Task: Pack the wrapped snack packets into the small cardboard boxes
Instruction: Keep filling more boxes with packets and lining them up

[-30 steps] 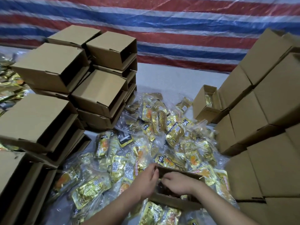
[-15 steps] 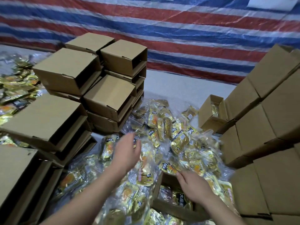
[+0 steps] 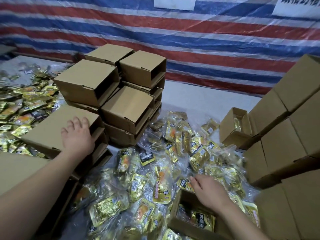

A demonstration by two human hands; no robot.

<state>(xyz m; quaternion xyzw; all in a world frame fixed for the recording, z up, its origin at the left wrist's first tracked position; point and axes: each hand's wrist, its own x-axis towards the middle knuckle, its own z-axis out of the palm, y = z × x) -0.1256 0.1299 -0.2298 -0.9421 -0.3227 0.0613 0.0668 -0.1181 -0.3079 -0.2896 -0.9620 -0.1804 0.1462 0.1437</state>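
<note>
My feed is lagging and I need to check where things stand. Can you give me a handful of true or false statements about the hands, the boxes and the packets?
1. The left hand rests on top of a closed cardboard box in the left stack. True.
2. The right hand is holding a box lid up in the air. False: it reaches low over the far edge of the open box into the packets.
3. The open box near the right hand is empty. False: packets already lie inside it.
4. A striped tarp hangs behind the work area. True.
5. A second open box sits by the right-hand stack. True.
</note>
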